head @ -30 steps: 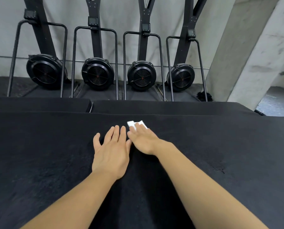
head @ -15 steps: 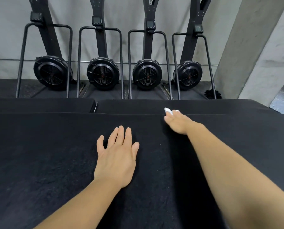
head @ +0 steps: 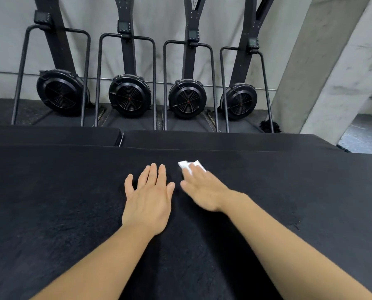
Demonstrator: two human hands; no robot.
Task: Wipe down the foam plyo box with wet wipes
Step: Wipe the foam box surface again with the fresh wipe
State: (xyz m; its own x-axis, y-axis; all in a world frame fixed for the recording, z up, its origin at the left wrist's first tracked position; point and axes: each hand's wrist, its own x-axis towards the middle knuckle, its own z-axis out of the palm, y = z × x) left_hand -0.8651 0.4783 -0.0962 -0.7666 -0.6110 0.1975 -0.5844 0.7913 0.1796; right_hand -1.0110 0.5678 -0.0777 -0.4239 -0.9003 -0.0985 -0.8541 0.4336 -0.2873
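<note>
Head view, looking down along both bare forearms.

Black foam plyo box — its rough, grainy top fills the lower part of the view. Both hands lie on it.

Left hand: flat, palm down on the box top. 4 fingers straight and close together, thumb spread out toward the other hand. It holds nothing and lies open.

Right hand: just beside the left hand on its thumb side, not touching it. Palm down, fingers extended away from the body and angled slightly toward the left hand. The outline is a little blurred. The fingers are straight, not curled, and press a white folded wet wipe against the box top.

Wipe: under the right fingertips, with 2 white corners showing past them and the rest covered by the fingers. It sits just ahead of the left fingertips and a little to their right, near the far edge of the box.

To the right of the right forearm, well apart from the hand, there is a small jagged scuff mark in the box surface.

Beyond both hands, past the far edge, are 2 further black padded blocks, side by side with a narrow seam between them. Behind these stand 4 black upright fan-wheel exercise machines in a row against a grey wall. Far to the right of the right hand is a slanted pale concrete pillar.
</note>
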